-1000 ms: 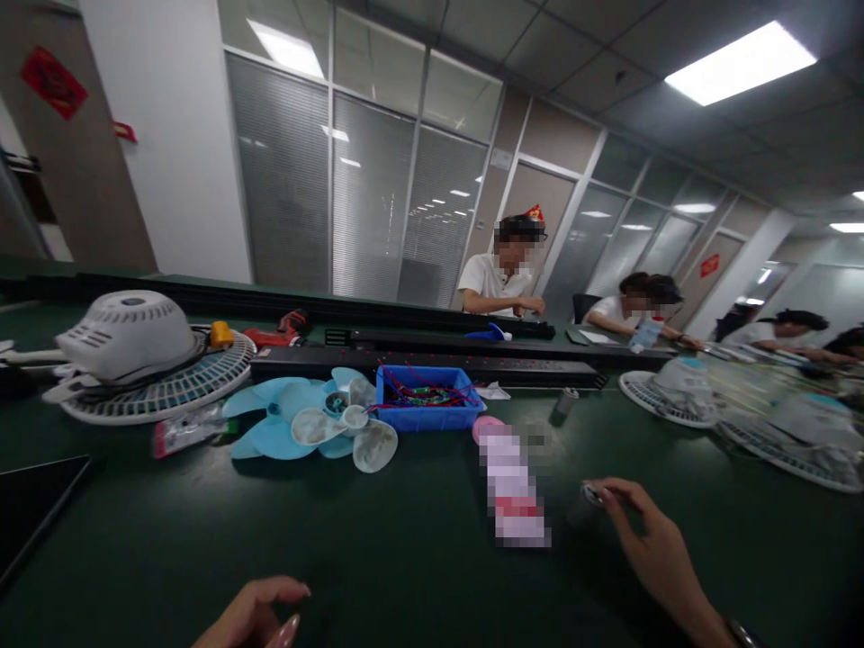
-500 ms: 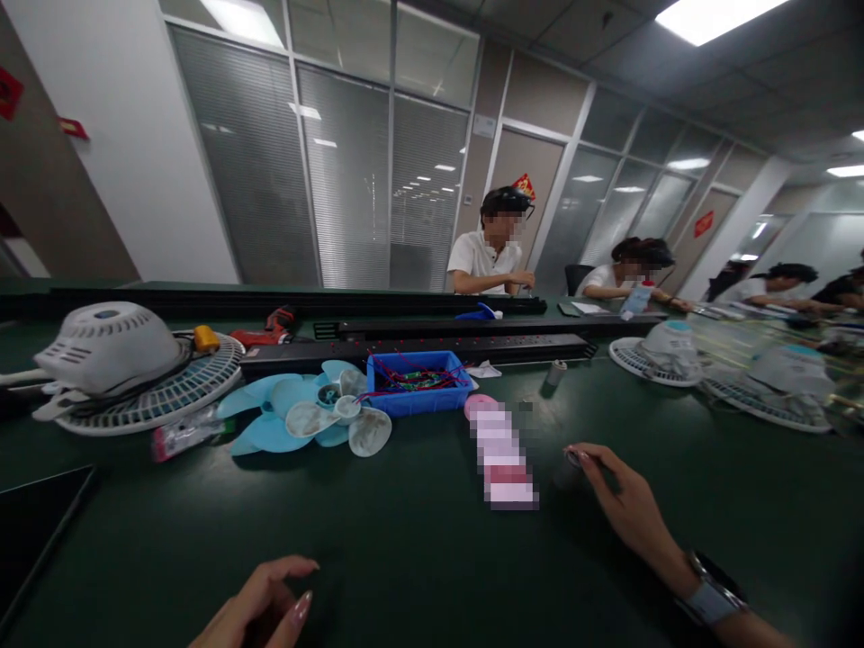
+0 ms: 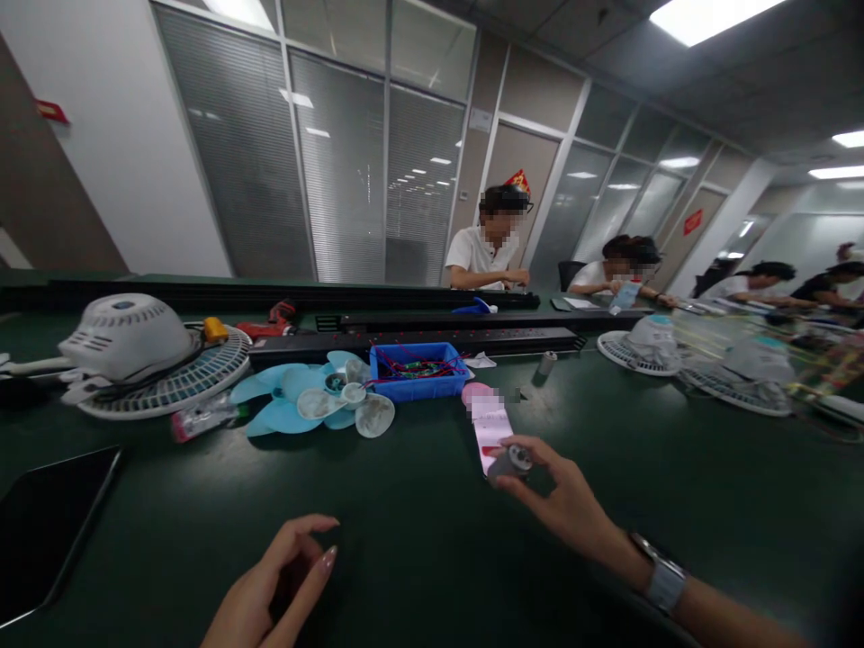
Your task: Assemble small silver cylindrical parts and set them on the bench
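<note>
Between the thumb and fingers of my right hand (image 3: 567, 495) is a small grey cylindrical motor (image 3: 511, 463), held above the table with one end face showing. It partly covers the lower end of a pink phone (image 3: 487, 423) lying on the table, whose screen is lit and partly blurred out. My left hand (image 3: 276, 576) is at the lower middle, thumb and fingers apart, with nothing between them. Another small grey cylinder (image 3: 547, 364), much like the held one, stands farther back on the green table (image 3: 405, 504).
Behind the phone sits a blue bin (image 3: 422, 386) of wires and circuit boards. Fan blades (image 3: 283, 396) lie left of it, near a white fan (image 3: 128, 342). A dark tablet (image 3: 54, 522) occupies the left edge. Black rails (image 3: 418, 342) run across the back. People sit opposite.
My right hand has moved left, bringing the motor over the phone's lower end. My left hand has shifted slightly right and up. The camera view has turned a little.
</note>
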A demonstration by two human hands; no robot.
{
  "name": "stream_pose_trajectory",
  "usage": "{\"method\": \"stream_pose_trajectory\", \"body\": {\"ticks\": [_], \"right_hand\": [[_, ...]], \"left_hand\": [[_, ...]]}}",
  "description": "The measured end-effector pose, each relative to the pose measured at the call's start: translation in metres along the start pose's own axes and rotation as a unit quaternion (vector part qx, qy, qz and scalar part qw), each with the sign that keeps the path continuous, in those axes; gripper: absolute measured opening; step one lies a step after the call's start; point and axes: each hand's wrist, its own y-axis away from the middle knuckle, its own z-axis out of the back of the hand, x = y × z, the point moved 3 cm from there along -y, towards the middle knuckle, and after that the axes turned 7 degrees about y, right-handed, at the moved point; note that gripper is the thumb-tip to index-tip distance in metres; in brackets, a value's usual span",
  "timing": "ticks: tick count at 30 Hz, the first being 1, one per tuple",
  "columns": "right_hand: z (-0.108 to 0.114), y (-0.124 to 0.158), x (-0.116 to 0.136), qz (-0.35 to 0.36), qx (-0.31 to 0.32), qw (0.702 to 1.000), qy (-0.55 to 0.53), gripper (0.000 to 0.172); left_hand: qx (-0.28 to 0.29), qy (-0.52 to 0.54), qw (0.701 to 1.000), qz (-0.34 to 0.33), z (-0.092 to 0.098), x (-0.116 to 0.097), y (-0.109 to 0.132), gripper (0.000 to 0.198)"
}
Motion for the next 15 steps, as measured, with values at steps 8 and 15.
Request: {"method": "stream_pose_trajectory", "body": {"ticks": [8, 15], "right_hand": [[-0.093, -0.007, 0.116, 0.161, 0.198, 0.957, -0.137, 0.043], [-0.106, -0.008, 0.106, 0.119, 0.205, 0.961, -0.143, 0.045]], "left_hand": [[-0.005, -0.034, 0.995, -0.096, 0.004, -0.02, 0.013, 0.029], [-0.029, -0.044, 0.974, -0.222, 0.0, -0.031, 0.003, 0.028]]}}
